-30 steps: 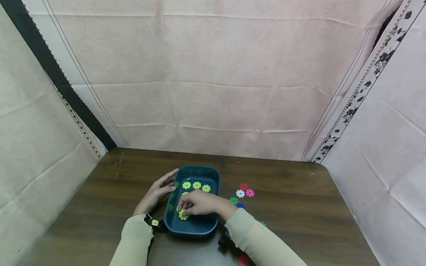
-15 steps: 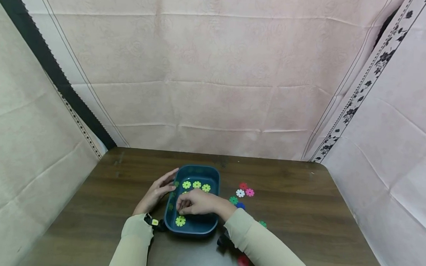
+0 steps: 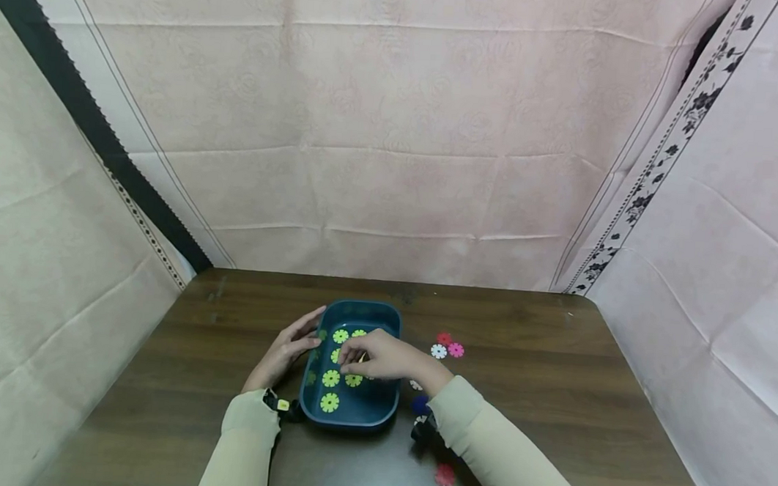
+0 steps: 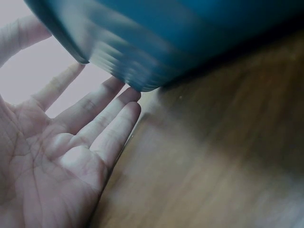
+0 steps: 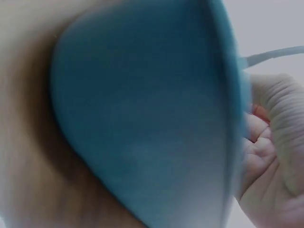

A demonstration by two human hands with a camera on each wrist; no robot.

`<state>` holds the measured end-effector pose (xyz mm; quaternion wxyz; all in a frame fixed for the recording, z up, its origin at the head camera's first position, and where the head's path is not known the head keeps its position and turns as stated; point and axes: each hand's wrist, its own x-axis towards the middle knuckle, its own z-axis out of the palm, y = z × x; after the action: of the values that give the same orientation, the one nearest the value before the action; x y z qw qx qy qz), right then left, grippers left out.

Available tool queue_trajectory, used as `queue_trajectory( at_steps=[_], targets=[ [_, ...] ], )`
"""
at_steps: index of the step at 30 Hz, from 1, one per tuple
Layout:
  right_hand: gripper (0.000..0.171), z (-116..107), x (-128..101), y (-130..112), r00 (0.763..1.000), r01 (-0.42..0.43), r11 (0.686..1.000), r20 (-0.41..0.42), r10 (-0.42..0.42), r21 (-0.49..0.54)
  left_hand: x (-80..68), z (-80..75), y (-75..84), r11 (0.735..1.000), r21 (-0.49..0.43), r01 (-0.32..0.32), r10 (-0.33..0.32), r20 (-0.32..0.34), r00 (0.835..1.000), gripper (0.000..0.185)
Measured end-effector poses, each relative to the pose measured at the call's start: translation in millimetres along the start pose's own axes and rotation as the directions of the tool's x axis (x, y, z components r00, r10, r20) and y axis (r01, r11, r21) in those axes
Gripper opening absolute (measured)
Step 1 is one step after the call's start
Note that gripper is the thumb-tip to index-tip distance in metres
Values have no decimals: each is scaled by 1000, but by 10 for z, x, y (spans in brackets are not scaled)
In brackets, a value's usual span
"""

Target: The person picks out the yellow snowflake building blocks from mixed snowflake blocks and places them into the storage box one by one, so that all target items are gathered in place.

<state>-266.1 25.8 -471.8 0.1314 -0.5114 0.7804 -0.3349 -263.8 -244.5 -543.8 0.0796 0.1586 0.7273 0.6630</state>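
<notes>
A dark blue tray (image 3: 380,419) stands on the wooden table, with several yellow flower-shaped pieces (image 3: 329,403) lying inside it, mostly toward its left side. My left hand (image 3: 284,355) rests against the tray's left side, fingers fairly straight; the left wrist view shows the fingertips touching the blue wall (image 4: 161,38). Over the tray's middle is my right hand (image 3: 383,355), fingers loosely curled, with nothing visibly held. It covers part of the flower pieces. In the right wrist view, the tray's wall (image 5: 142,114) hides the fingertips of the right hand (image 5: 280,142).
Right of the tray lie red (image 3: 444,338), white (image 3: 439,351) and pink (image 3: 456,350) flower pieces. A blue piece (image 3: 420,404) lies beside the right wrist. Nearer the front is another red piece (image 3: 445,476). Cloth curtains (image 3: 393,155) surround the table.
My right hand has moved up and to the right, away from the front-left yellow flower pieces, uncovering more of them. My left hand has stayed at the tray's side.
</notes>
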Motion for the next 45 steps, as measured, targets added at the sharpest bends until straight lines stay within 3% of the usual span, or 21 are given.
queue_trajectory(
  at_steps=[6, 13, 24, 30, 37, 45],
  targets=[
    [12, -226, -268, 40, 994, -25, 1000, -107, 25, 6, -5, 13, 8, 1000, -14, 26, -26, -26, 999, 59],
    [12, -438, -666, 115, 969, -96, 995, -228, 101, 33, -23, -2, 17, 999, -14, 30, -31, -37, 999, 59],
    [9, -536, -1230, 263, 887, -214, 970, -392, 243, 116, -60, -22, 22, 1000, -12, 11, -11, -43, 999, 60],
    [12, -511, -1384, 304, 849, -215, 962, -453, 270, 171, -52, -15, 12, 1000, -14, 22, -23, -55, 998, 59],
    [13, -483, -1456, 358, 845, -188, 966, -473, 251, 177, -79, 5, 2, 999, -19, 37, -38, -63, 997, 58],
    [14, -608, -1490, 346, 813, -219, 964, -519, 265, 149, -54, -21, 32, 1000, -11, 27, -28, -71, 997, 57]
  ],
)
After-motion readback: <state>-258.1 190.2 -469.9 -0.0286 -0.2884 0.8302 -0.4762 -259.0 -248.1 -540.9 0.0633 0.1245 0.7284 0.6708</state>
